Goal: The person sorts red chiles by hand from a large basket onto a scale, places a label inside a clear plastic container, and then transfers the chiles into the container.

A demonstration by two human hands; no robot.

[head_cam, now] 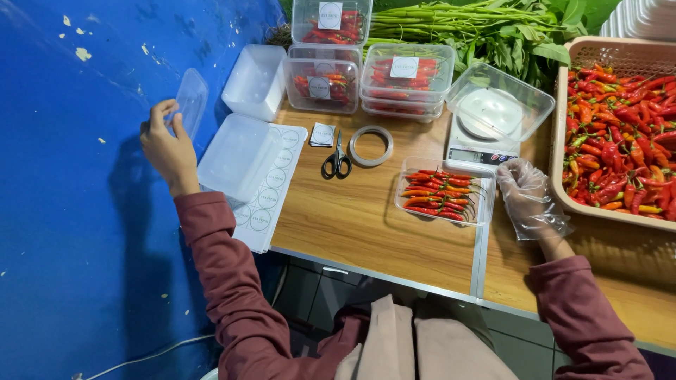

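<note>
My left hand [167, 144] is raised off the table's left side, in front of the blue wall, pinching a clear plastic lid [191, 98]. In a thin plastic glove, my right hand [528, 197] touches the right end of an open clear tray of red chilies [442, 191] on the wooden table [366, 225]. A small digital scale [486, 134] with an empty clear container on it stands just behind that tray.
A big basket of red chilies [620, 127] fills the right side. Stacked, closed chili packs [405, 77] and leafy greens [493, 32] lie at the back. Scissors [338, 162], a tape roll [371, 146], a sticker sheet [271, 190] and empty containers [236, 151] sit at left.
</note>
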